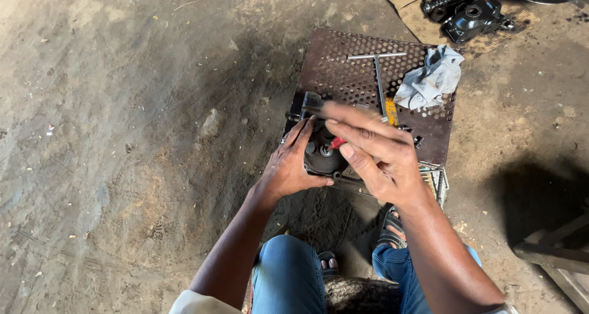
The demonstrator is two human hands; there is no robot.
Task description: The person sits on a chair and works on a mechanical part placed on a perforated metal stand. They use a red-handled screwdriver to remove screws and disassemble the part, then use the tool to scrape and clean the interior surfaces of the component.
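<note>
- My left hand is curled round the near-left side of a round, dark, greasy metal machine part, palm against its edge, thumb reaching under it towards the right and fingers stretched up along its far-left rim.
- My right hand hovers just over the same part, fingers long and nearly straight, pointing left; thumb and forefinger pinch a small red-handled tool whose tip points down at the part's middle (the fingertips are blurred, so I cannot tell how tight the pinch is).
- The part sits on the near-left end of a rusty brown perforated metal plate lying on the dirt floor.
- Further back on that plate lie a grey steel T-handled wrench and, to its right, a crumpled grey-white rag, just beside each other.
- A yellow-handled tool pokes out from behind my right fingers.
- Far right, off the plate, black cast metal parts rest on a piece of woven matting.
</note>
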